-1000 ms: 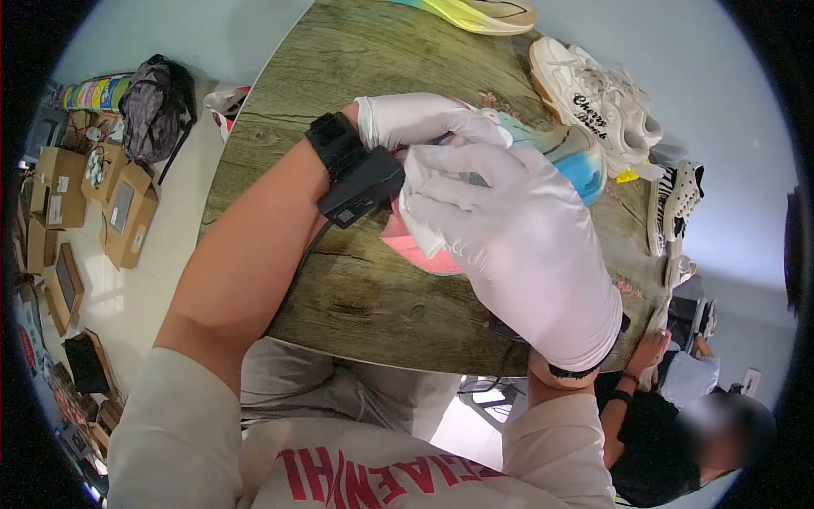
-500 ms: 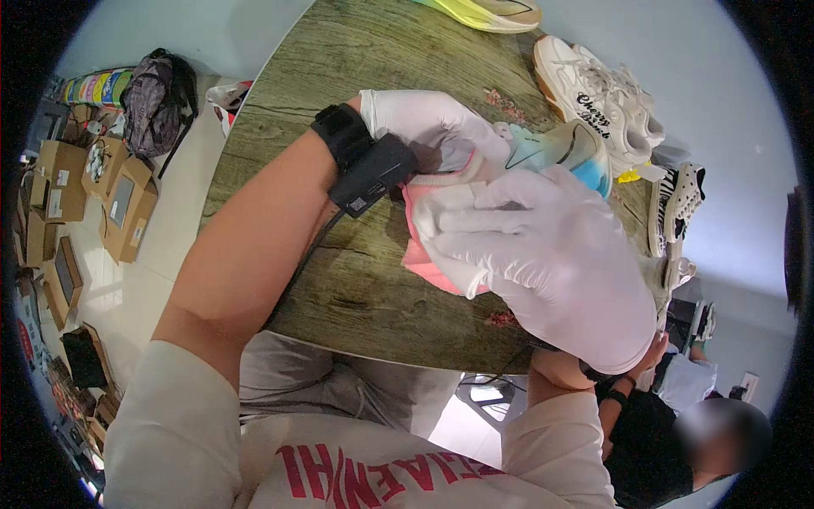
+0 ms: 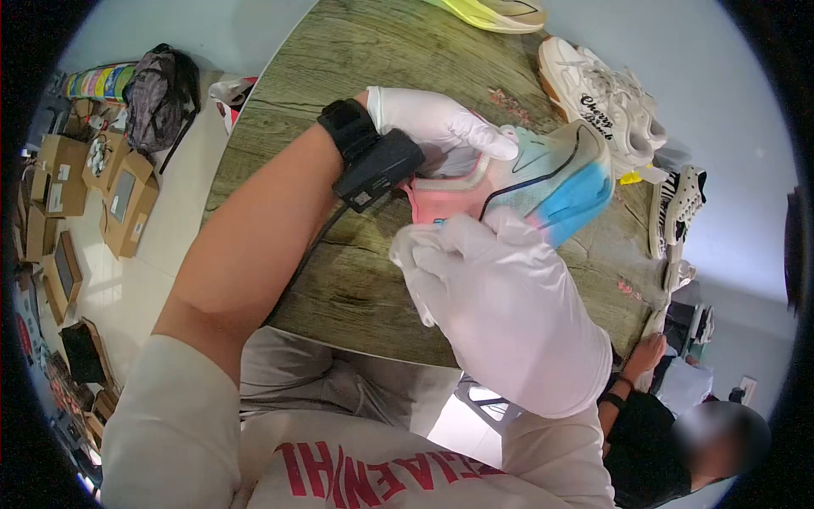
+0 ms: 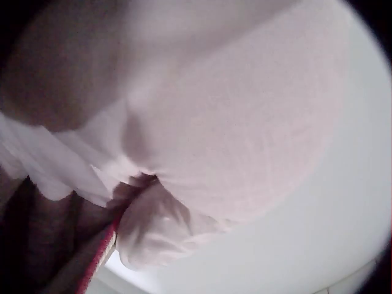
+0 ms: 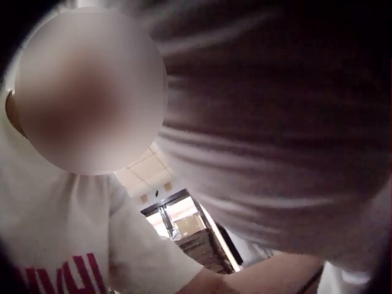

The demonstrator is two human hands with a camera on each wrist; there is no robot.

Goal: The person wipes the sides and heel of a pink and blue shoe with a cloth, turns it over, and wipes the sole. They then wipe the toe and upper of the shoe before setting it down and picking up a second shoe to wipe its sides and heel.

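A pastel sneaker (image 3: 509,182) in pink, mint and blue lies tilted over the table in the head view. My white-gloved left hand (image 3: 428,127) holds it at the opening, fingers partly inside and thumb outside along the collar. Gloved in white too, my right hand (image 3: 509,297) is at the near pink side of the shoe with its fingers bent. Its fingertips are hidden, and I cannot tell whether they pinch anything. White glove (image 4: 239,110) fills most of the left wrist view, beside a red-pink edge. Blurred pale folds cover much of the right wrist view.
The wood-grain table (image 3: 339,288) carries a yellow shoe (image 3: 496,15) at its far edge, white sneakers (image 3: 598,106) behind the held shoe and black-and-white shoes (image 3: 678,204) at the right. Another person (image 3: 653,433) is at the right. Cardboard boxes (image 3: 127,208) and a backpack (image 3: 161,97) stand left.
My right hand has moved from over my left fingers, across the pink side, down toward me, uncovering more of the sneaker. My left hand keeps its hold, shifting slightly right.
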